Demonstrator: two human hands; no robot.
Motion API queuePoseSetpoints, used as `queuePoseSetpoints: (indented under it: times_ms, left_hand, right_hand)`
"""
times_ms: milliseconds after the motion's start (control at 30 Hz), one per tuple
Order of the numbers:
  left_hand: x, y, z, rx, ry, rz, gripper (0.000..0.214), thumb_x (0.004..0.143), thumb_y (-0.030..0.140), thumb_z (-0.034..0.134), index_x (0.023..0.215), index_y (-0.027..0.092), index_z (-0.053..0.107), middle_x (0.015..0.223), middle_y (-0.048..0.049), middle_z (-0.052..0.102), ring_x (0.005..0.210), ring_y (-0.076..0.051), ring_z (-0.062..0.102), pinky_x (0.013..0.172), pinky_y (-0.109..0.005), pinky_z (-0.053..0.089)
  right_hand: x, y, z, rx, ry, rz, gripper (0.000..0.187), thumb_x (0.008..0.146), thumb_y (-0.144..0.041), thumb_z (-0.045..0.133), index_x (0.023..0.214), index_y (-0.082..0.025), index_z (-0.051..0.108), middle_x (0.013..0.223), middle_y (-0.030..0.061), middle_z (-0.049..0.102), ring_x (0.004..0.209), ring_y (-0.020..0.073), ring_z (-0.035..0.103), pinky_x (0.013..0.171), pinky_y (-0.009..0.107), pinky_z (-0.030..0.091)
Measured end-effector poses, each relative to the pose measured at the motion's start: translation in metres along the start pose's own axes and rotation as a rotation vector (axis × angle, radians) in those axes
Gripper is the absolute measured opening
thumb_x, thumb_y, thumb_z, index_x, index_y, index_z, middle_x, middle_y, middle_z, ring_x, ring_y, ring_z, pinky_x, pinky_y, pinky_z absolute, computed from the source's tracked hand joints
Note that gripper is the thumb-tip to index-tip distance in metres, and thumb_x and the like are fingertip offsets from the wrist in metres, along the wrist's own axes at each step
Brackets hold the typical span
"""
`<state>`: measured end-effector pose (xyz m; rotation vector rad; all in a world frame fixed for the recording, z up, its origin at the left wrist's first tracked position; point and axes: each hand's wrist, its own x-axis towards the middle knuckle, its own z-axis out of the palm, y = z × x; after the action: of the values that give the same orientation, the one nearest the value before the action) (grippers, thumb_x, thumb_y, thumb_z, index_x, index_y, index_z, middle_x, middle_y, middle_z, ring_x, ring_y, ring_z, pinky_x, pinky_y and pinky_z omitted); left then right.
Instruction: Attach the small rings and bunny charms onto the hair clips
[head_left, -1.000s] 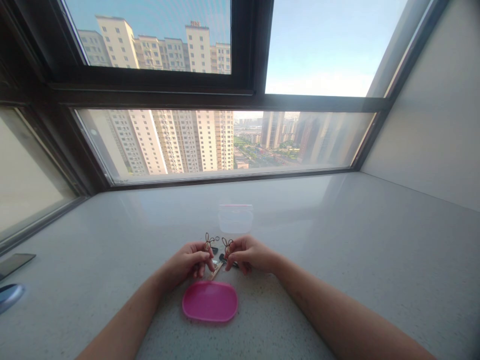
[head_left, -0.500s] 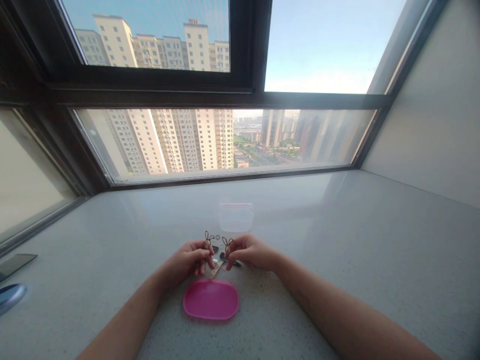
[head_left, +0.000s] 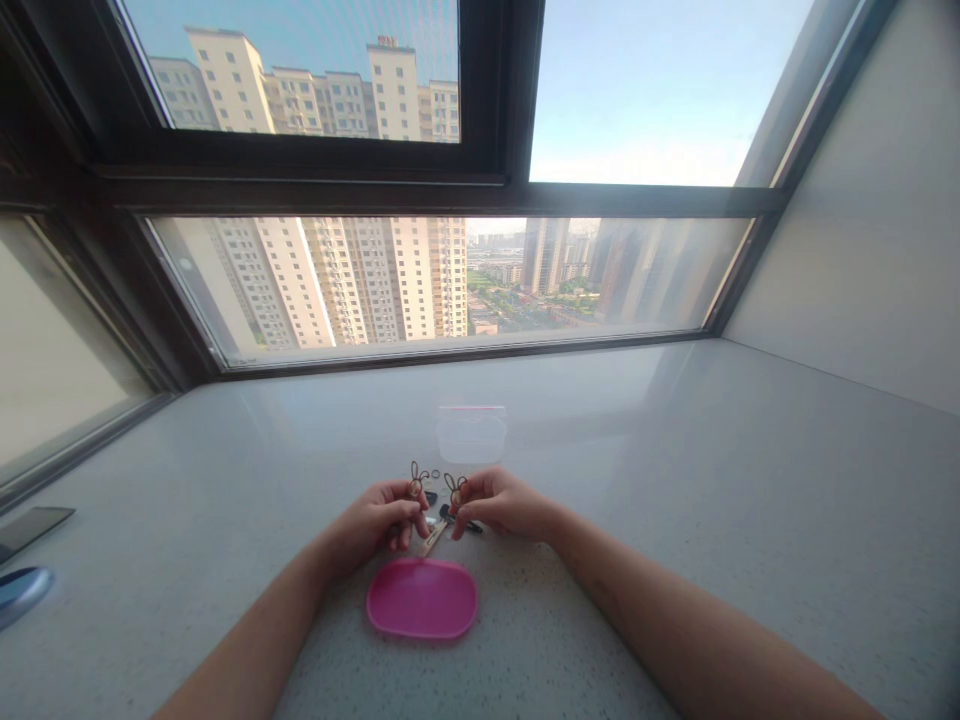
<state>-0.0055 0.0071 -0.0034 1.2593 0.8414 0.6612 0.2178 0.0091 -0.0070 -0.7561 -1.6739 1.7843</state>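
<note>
My left hand (head_left: 391, 515) is closed in a pinch on a thin brown hair tie (head_left: 415, 474) with rabbit-ear loops standing up above the fingers. A matching rabbit-eared hair tie (head_left: 454, 486) is pinched in my right hand (head_left: 491, 503), close beside the first. The two ties are apart, and fingers hide their lower parts. On the counter between my hands lie a beige hair clip (head_left: 434, 539), a dark clip (head_left: 470, 525) partly behind my right fingers, and a small dark piece (head_left: 430, 497). A small ring (head_left: 435, 474) rests just beyond them.
Nearest me on the speckled counter (head_left: 600, 620) sits a pink oval tray (head_left: 421, 600). Beyond my hands lies a clear plastic pouch (head_left: 472, 436). A dark flat object (head_left: 34, 532) and a shiny bluish rounded object (head_left: 24, 596) are at the left edge. A window (head_left: 450, 280) stands behind.
Barely anything differs: the hair tie in my left hand has shifted very slightly to the right. Both hands keep their pinches.
</note>
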Motion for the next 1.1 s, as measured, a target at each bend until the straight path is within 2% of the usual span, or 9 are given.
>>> queuePoseSetpoints:
  times_ms: [767, 1100]
  left_hand:
    - [0.0006, 0.0017, 0.0002, -0.013, -0.03, 0.006, 0.012, 0.075, 0.02, 0.051, 0.082, 0.011, 0.054, 0.065, -0.0064, 0.064, 0.04, -0.006, 0.047, 0.037, -0.015, 0.031]
    - [0.0003, -0.0002, -0.0008, -0.017, -0.017, 0.0, 0.011, 0.074, 0.021, 0.052, 0.08, 0.012, 0.055, 0.054, -0.0016, 0.059, 0.035, -0.005, 0.042, 0.035, -0.014, 0.027]
  right_hand:
    - [0.0002, 0.0007, -0.0003, 0.002, 0.008, 0.002, 0.021, 0.069, -0.025, 0.062, 0.083, -0.009, 0.06, 0.072, 0.0047, 0.068, 0.033, 0.0007, 0.031, 0.031, 0.016, 0.019]
    - [0.0003, -0.0006, 0.0011, 0.018, 0.007, 0.005, 0.018, 0.069, -0.023, 0.061, 0.082, -0.01, 0.059, 0.071, 0.0041, 0.068, 0.032, 0.0008, 0.031, 0.03, 0.015, 0.018]
